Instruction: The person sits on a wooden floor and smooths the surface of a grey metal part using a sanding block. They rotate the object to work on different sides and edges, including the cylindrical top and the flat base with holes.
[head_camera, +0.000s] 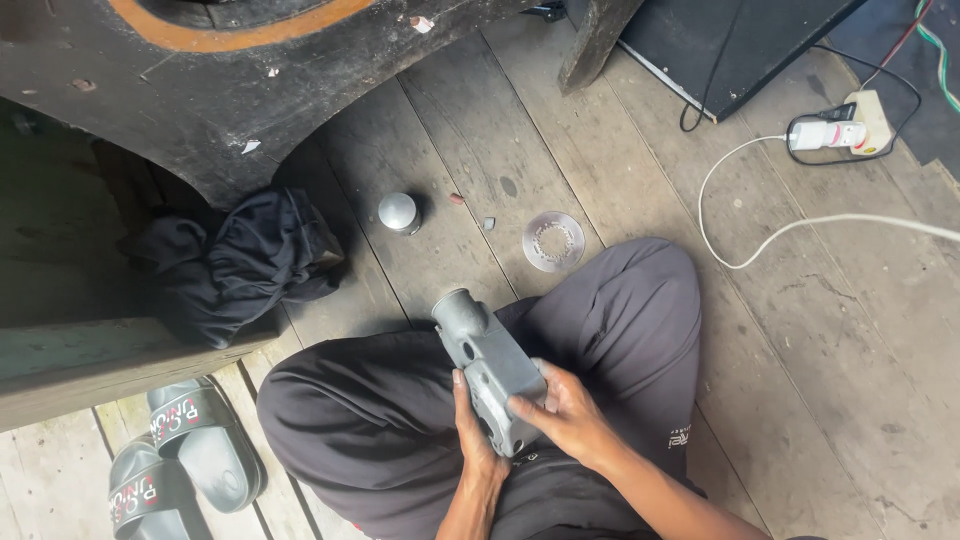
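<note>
A grey cast-metal part (484, 358) with a round open neck at its far end rests over my lap, above my crossed legs in dark trousers (620, 310). My left hand (474, 432) grips its near end from the left side. My right hand (562, 412) holds it from the right, fingers pressed on its flat face. On the wooden floor beyond my knees lie a small round metal cap (398, 212) and a flat clear disc with a toothed ring in its middle (553, 241).
A black cloth (240, 262) is bunched at the left under a dark, worn board (200, 90). Grey slide sandals (170, 465) sit at the lower left. A white cable (800, 225) runs to a plug strip (845, 130) at the upper right, beside a black box (730, 40).
</note>
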